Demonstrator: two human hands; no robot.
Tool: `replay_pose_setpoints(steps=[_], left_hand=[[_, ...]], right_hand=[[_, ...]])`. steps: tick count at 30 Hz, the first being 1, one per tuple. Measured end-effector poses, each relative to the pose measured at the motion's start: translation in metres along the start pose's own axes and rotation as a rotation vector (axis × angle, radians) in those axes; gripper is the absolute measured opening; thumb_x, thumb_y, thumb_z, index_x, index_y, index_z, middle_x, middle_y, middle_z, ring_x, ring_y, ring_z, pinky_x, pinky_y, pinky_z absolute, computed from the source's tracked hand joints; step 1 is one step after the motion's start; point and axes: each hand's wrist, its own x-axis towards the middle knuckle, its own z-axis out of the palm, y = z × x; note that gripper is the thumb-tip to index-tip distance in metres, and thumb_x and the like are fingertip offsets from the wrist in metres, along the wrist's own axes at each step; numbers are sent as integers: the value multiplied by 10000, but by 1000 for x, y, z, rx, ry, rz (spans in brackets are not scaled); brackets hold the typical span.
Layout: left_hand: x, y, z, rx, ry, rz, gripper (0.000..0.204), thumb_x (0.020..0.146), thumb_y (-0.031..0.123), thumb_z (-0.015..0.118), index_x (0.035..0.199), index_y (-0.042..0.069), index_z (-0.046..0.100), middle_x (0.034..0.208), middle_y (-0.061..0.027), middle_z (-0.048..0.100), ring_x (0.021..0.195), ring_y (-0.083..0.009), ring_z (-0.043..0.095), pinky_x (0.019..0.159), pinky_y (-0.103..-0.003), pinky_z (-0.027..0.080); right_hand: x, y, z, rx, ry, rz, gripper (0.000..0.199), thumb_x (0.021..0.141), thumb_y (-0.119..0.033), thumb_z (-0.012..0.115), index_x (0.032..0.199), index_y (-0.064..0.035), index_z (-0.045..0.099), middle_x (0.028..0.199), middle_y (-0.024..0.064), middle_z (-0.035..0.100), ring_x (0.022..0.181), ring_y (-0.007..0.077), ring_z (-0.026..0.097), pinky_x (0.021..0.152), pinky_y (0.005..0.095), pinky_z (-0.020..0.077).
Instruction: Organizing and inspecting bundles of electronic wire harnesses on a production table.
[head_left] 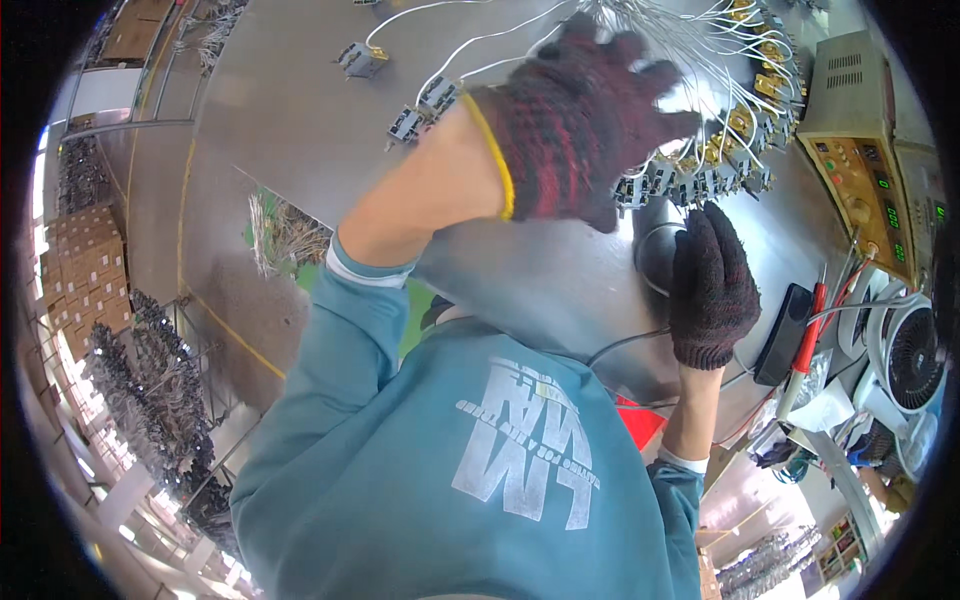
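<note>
**Two gloved hands at a wired bench**

Left hand (585,120): one dark knit glove, fingers spread wide, holding nothing, raised before the white wires (700,50). Right hand (712,285): one glove, fingers together, pointing at the row of small connectors (700,180); grip cannot be told. One fan (912,358).

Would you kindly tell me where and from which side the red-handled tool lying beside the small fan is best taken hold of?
Grip the red-handled tool around the middle of its long red handle, coming from above. It lies slanted on the bench with the handle's upper side exposed, while the black box sits close on one side and the white fan on the other. The right hand is nearest, so it probably suits best.
</note>
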Motion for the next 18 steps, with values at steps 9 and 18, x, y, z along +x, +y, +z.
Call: replay_pose_setpoints(steps=[9, 18], left_hand=[[19, -12, -5, -173, -364, -51, 951, 738, 374, 903, 1592, 243, 505, 1549, -221, 520, 1264, -396, 662, 1030, -514, 555], [40, 6, 30, -450, -190, -35, 861, 698, 423, 893, 1486, 225, 611, 1414, -274, 541, 977, -424, 764, 840, -535, 632]], right_hand=[[22, 21, -5, -71, -45, -16, 370, 958, -120, 792, 1325, -161, 759, 1341, 88, 757, 1115, 295, 782, 903, 391, 624], [24, 40, -10, 221, 91, 186, 278, 1053, -46, 695, 1324, 13, 720, 1331, 168, 748, 1204, 259, 730, 1062, 388, 562]])
